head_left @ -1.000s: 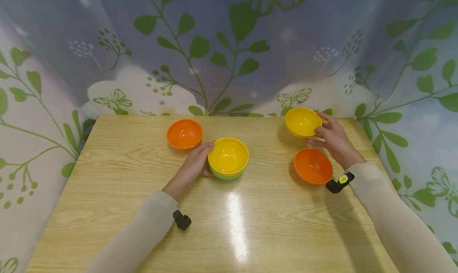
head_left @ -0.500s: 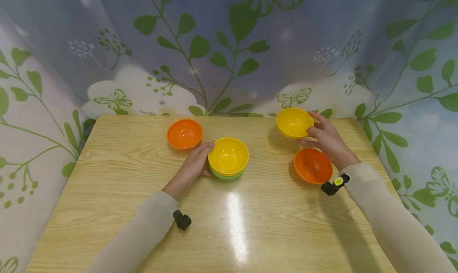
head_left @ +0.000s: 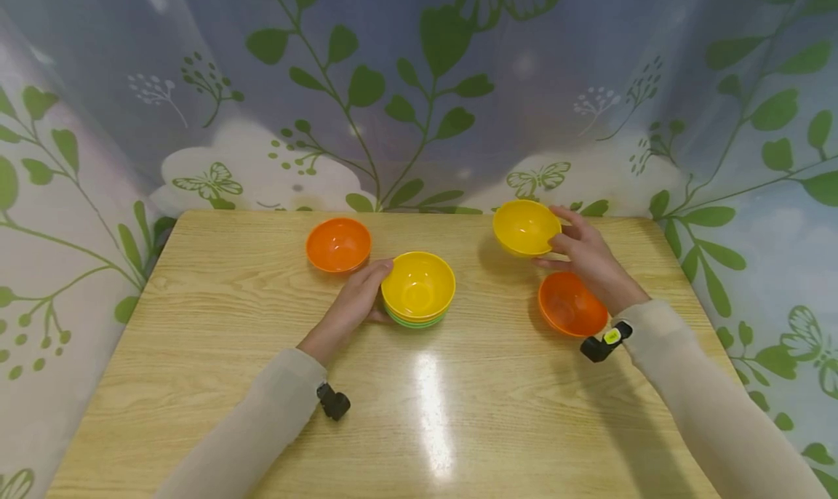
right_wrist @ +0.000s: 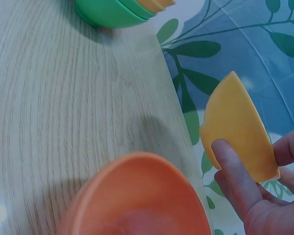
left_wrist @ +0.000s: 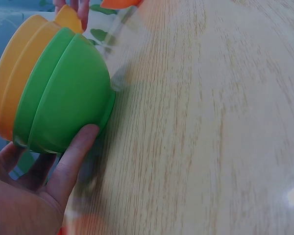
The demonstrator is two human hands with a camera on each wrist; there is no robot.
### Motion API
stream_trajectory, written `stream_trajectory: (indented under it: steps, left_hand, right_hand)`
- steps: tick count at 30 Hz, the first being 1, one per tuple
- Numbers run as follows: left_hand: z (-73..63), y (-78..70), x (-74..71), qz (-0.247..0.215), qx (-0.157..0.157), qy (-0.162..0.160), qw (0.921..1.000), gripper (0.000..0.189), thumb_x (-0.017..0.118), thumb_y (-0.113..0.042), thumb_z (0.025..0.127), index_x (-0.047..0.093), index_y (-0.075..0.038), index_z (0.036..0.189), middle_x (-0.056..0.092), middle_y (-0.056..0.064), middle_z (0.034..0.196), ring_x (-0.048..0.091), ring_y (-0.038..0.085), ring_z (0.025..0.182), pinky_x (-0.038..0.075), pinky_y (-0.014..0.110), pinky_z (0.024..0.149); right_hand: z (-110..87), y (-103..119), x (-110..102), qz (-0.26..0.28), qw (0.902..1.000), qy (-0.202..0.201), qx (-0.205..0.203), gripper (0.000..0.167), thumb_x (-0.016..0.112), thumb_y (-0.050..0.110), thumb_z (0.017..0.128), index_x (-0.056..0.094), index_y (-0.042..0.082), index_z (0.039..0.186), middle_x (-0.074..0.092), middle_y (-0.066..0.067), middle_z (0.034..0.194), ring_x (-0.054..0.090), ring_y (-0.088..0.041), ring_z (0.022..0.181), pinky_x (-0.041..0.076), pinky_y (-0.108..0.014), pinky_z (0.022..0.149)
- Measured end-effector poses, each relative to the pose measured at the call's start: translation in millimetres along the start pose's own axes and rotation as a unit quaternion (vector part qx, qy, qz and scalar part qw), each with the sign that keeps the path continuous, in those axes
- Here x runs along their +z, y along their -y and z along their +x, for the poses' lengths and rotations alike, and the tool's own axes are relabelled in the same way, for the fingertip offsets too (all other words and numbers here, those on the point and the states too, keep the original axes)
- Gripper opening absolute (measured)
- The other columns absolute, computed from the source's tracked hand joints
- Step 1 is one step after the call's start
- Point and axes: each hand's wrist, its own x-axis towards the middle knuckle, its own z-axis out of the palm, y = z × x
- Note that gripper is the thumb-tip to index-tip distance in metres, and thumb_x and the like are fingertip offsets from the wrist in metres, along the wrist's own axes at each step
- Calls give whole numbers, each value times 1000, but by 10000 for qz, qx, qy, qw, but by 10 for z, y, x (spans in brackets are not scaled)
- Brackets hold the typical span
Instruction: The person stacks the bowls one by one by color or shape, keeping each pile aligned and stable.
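Observation:
At the middle of the table stands a stack of bowls, yellow ones [head_left: 419, 284] on top of green ones [left_wrist: 71, 93]. My left hand [head_left: 356, 295] grips the stack from its left side, thumb at the upper rim and fingers low on the green wall. My right hand [head_left: 592, 255] pinches a single yellow bowl [head_left: 526, 226] by its right rim, thumb inside and fingers underneath. That bowl is held above the table near the back edge, its shadow falling on the wood. An orange bowl [head_left: 566, 306] sits upright just below the right hand, partly covered by the wrist.
Another orange bowl [head_left: 338, 244] rests at the back left, behind the left hand. The wooden table [head_left: 216, 324] ends at a patterned curtain [head_left: 419, 106] along its back and sides. Black wrist cameras sit on both sleeves.
My right hand has carried the yellow bowl leftward along the back of the table, closer to the stack. The left hand and the stack stay in place.

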Motion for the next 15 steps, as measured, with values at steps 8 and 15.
stream_trajectory:
  steps: [8, 15]
  left_hand:
    - [13, 0, 6, 71, -74, -33, 9999, 61, 45, -52, 115, 47, -17, 165, 46, 10, 169, 64, 33, 128, 71, 41, 84]
    - [3, -11, 4, 86, -97, -56, 9999, 61, 45, -51, 115, 47, -17, 165, 45, 10, 170, 63, 34, 128, 71, 41, 83]
  right_hand:
    - [-23, 6, 81, 21, 9999, 67, -104, 74, 42, 7, 112, 10, 22, 177, 28, -24, 174, 62, -23, 126, 59, -50, 113]
    - [-27, 32, 160, 103, 9999, 114, -60, 74, 43, 7, 112, 13, 22, 177, 32, -23, 170, 63, -21, 123, 61, -48, 111]
